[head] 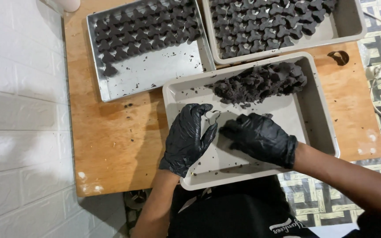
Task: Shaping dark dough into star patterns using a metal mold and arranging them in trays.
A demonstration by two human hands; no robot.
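- My left hand (187, 137), in a black glove, rests inside the near grey tray (318, 119), fingers (199, 112) curled around a small metal cutter (213, 116); the cutter sits at the fingertips, on the tray floor just below the dough heap.
- My right hand (259, 137), also gloved in black, lies palm-down on the tray floor just beside the left; its fingers (232, 131) point toward the cutter, loosely bent. I cannot tell whether they pinch anything.
- The near grey tray is rectangular, set at a tilt on the wooden worktop (111, 141), its near edge overhanging my lap.
- A heap of dark dough (261, 81), crumbly and nearly black, fills the tray's far right corner; loose crumbs lie around it.
- A metal baking sheet (155, 70) sits further off to the left, touching the near tray's corner. Rows of dark cut pieces (142, 33) cover its far half; the near half holds only crumbs.
- A second grey tray (345, 26) stands furthest right, packed with the same dark cut shapes (265, 22).
- A spare ring cutter (339, 57) lies on the worktop right of the trays.
- A white brick wall (18, 119) borders the worktop on the left.
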